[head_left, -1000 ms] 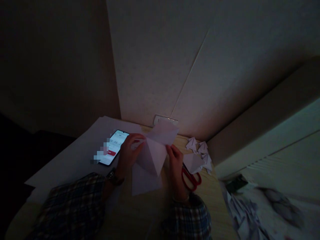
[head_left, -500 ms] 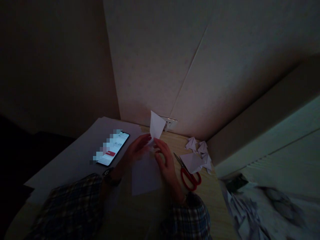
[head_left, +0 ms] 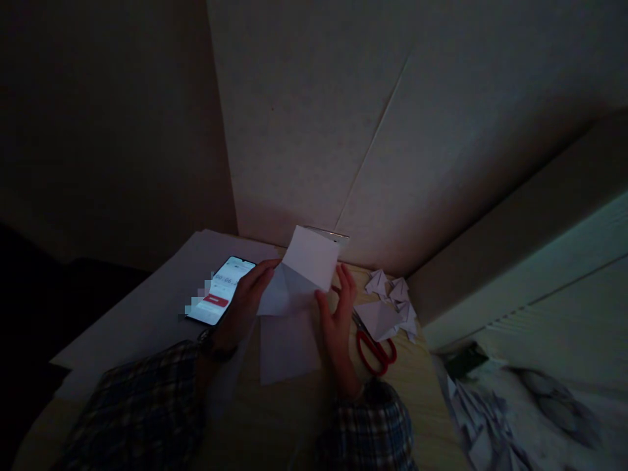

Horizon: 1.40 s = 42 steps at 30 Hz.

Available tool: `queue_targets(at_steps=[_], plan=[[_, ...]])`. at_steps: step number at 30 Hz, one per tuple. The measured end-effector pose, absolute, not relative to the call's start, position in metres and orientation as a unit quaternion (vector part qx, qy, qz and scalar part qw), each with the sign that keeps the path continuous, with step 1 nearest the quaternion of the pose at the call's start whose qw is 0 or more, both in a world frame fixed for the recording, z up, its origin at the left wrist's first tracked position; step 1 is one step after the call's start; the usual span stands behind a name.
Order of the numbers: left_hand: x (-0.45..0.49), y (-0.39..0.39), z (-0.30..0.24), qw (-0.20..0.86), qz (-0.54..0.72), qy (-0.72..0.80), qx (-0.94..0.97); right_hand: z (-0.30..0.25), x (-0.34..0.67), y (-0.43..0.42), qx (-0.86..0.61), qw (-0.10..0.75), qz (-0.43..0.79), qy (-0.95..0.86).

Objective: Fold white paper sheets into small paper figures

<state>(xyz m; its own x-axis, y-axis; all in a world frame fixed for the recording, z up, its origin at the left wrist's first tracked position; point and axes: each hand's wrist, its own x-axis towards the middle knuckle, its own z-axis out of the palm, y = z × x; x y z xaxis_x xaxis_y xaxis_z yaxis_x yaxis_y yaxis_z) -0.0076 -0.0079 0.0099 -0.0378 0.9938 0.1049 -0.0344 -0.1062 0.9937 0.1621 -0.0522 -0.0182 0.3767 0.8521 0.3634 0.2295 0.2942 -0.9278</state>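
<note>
Left hand (head_left: 246,296), fingers pinching folded paper (head_left: 311,257), right hand (head_left: 337,314), fingers parted beside it, scissors (head_left: 375,345) toward counter's (head_left: 417,386) right edge

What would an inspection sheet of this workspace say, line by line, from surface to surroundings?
Surface: wooden table, partly under white paper sheets at left.
Job's things: folded sheet held over the table; another sheet lies below it.
Clutter: lit phone on the left sheets, red-handled scissors, paper piece beside them, small folded shapes near the table's right edge.
Grip: left hand holds the folded sheet's left side; right hand is open around its right corner, contact unclear.
Cables: none certain; a thin line up the wall could be cable or seam.
Surroundings: dim; wall socket partly hidden behind the folded sheet; paper heap at lower right.
</note>
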Motion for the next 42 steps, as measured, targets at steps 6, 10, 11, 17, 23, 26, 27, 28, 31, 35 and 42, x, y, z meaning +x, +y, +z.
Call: queue_targets(at_steps=[6, 10, 11, 17, 23, 26, 27, 28, 31, 35, 42], plan=[[-0.004, -0.008, 0.007, 0.485, 0.537, 0.48, 0.496, -0.021, 0.169, -0.044, -0.528, 0.631, 0.373, -0.429], [0.0, -0.009, 0.005, 0.541, 0.507, 0.458, 0.49, -0.021, 0.174, -0.041, -0.528, 0.64, 0.351, -0.433], [0.0, -0.009, 0.004, 0.568, 0.502, 0.442, 0.48, -0.021, 0.176, -0.042, -0.527, 0.639, 0.35, -0.437], [0.0, -0.013, 0.002, 0.636, 0.464, 0.403, 0.467, -0.019, 0.18, -0.043, -0.52, 0.62, 0.372, -0.455], [0.002, -0.014, 0.01, 0.638, 0.442, 0.411, 0.478, -0.024, 0.174, -0.044, -0.518, 0.618, 0.419, -0.417], [0.002, -0.015, 0.012, 0.64, 0.429, 0.443, 0.459, -0.022, 0.174, -0.047, -0.506, 0.633, 0.398, -0.429], [0.001, -0.015, 0.011, 0.638, 0.436, 0.451, 0.447, -0.021, 0.175, -0.048, -0.512, 0.639, 0.371, -0.439], [0.0, -0.014, 0.011, 0.636, 0.448, 0.455, 0.433, -0.021, 0.177, -0.049, -0.519, 0.642, 0.34, -0.45], [-0.004, -0.011, 0.008, 0.628, 0.489, 0.458, 0.396, -0.019, 0.182, -0.051, -0.519, 0.627, 0.291, -0.502], [-0.007, -0.005, 0.007, 0.618, 0.519, 0.458, 0.372, -0.015, 0.185, -0.051, -0.47, 0.564, 0.309, -0.604], [-0.007, -0.005, 0.007, 0.617, 0.523, 0.462, 0.365, -0.008, 0.186, -0.049, -0.411, 0.518, 0.382, -0.646]])
